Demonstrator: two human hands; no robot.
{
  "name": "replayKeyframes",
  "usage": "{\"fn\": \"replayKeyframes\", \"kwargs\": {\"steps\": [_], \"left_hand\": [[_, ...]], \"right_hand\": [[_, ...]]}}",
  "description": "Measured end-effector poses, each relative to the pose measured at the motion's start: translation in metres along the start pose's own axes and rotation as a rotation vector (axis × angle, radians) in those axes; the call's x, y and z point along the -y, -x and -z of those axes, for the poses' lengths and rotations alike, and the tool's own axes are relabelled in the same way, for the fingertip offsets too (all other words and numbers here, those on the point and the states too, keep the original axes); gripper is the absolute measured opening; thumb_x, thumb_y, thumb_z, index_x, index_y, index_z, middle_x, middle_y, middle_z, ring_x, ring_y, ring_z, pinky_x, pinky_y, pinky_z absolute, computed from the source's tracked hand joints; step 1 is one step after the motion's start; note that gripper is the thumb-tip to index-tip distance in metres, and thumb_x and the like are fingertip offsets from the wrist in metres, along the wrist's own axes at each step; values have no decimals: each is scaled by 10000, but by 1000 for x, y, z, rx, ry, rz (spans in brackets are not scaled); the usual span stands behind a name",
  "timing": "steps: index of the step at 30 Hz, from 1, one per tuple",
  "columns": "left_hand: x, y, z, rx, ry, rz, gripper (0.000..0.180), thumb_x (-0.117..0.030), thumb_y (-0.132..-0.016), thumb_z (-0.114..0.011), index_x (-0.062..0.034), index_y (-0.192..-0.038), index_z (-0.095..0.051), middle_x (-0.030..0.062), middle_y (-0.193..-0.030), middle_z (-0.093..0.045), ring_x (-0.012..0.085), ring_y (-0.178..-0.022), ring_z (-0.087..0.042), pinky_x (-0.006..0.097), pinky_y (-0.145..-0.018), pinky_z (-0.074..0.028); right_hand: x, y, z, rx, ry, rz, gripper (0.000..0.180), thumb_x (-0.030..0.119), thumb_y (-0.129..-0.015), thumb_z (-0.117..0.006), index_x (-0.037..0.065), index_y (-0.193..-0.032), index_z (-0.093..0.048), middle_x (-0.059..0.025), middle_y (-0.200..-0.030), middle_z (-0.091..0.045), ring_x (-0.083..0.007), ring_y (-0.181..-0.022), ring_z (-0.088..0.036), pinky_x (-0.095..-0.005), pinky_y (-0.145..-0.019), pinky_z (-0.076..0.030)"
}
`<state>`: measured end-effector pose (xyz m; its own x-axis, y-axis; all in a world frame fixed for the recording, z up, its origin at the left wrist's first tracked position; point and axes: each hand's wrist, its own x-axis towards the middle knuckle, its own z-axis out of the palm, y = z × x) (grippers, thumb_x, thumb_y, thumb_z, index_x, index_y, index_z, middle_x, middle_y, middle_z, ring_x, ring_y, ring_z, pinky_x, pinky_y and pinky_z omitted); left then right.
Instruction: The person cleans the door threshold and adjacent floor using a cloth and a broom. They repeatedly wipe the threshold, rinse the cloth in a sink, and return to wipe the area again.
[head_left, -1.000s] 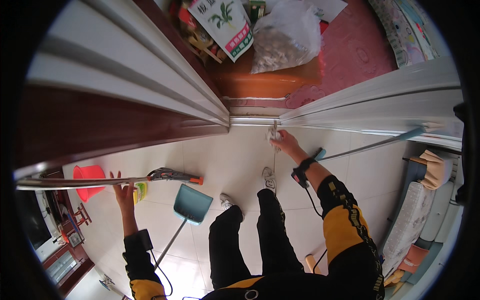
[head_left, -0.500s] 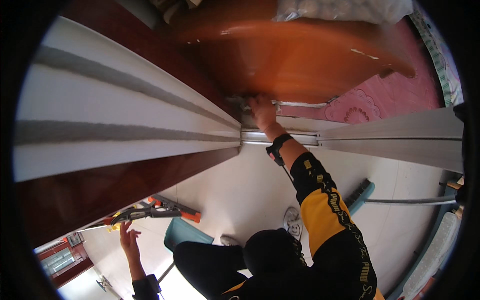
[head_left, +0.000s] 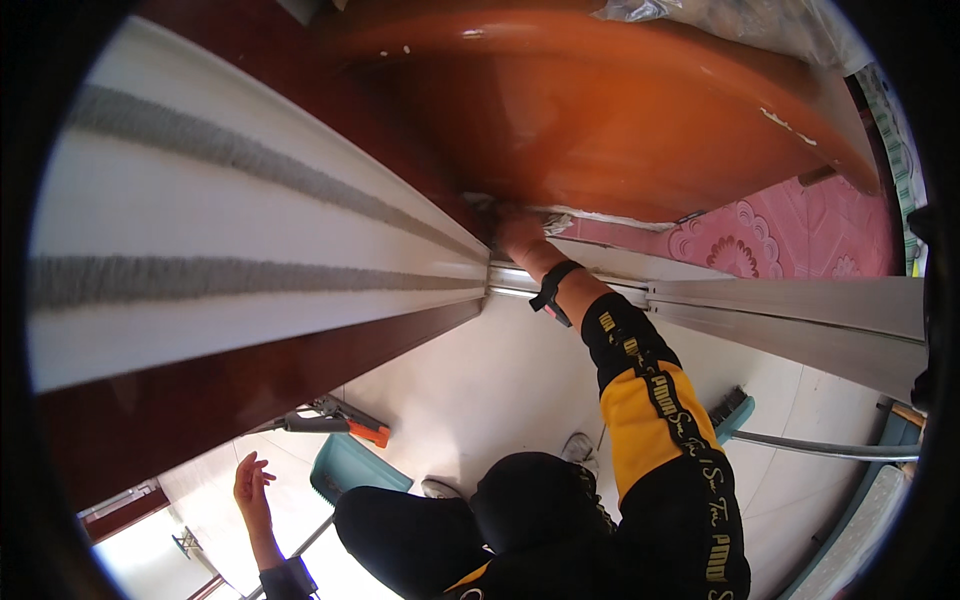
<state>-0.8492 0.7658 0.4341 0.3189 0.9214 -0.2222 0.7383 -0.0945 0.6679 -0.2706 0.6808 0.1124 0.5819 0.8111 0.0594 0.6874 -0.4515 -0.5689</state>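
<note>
My right hand (head_left: 522, 234) reaches over the metal sliding-door track (head_left: 515, 282) into the corner beneath a curved orange-brown wooden panel (head_left: 610, 130). Motion smears its fingers, so their grip is hidden. Crumpled whitish material (head_left: 558, 223) shows right beside that hand, at the panel's lower edge; whether I hold any of it cannot be made out. My left hand (head_left: 253, 492) hangs in the air at the lower left, fingers apart and slightly curled, with nothing in them. Close to it are a green dustpan (head_left: 352, 468) and a dark tool with an orange end (head_left: 345, 424).
A white door frame (head_left: 250, 215) with grey brush strips stands at left, edged in dark red wood (head_left: 240, 390). Pink patterned flooring (head_left: 750, 240) lies beyond the track. A green broom (head_left: 733, 415) rests at right on pale tiles (head_left: 430, 380). Clear plastic wrapping (head_left: 740, 25) sits above the panel.
The whole view has shifted slightly. My left hand now appears farther below the dark tool. My right hand stays in the corner, its fingers more blurred, with whitish material now visible on its right.
</note>
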Motion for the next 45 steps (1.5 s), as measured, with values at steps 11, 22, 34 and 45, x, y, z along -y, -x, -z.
{"fn": "replayKeyframes", "kwargs": {"steps": [11,22,34,45], "left_hand": [[27,24,-8,58,79,42,261,-77,-928,-477,-30,-1175,-550,76,-937,-633,121,-751,-583,232,-658,-425],[36,4,-35,286,165,4,246,-56,-912,-493,-20,-1147,-557,72,-924,-630,133,-760,-581,242,-684,-433],[51,21,-33,358,168,147,262,-27,-903,-494,-13,-1160,-541,85,-941,-636,135,-780,-593,237,-699,-438],[33,-3,-59,449,148,75,270,-96,-909,-532,-35,-1172,-540,69,-959,-641,131,-781,-591,242,-692,-420]], "right_hand": [[-97,96,83,-61,565,-195,230,194,-810,-522,243,-1021,-598,-42,-1017,-546,-222,-1015,-565,-452,-759,-473],[-140,125,105,-668,66,-386,330,-14,-713,-565,100,-1023,-570,-192,-897,-601,-422,-847,-552,-500,-728,-442],[-184,108,68,-728,468,-1076,400,329,-866,-507,14,-1113,-496,-175,-1070,-523,-349,-1034,-505,-467,-895,-408],[-65,79,41,-502,260,-810,269,69,-812,-533,51,-1077,-494,-162,-1037,-513,-332,-1038,-457,-433,-903,-387]]}}
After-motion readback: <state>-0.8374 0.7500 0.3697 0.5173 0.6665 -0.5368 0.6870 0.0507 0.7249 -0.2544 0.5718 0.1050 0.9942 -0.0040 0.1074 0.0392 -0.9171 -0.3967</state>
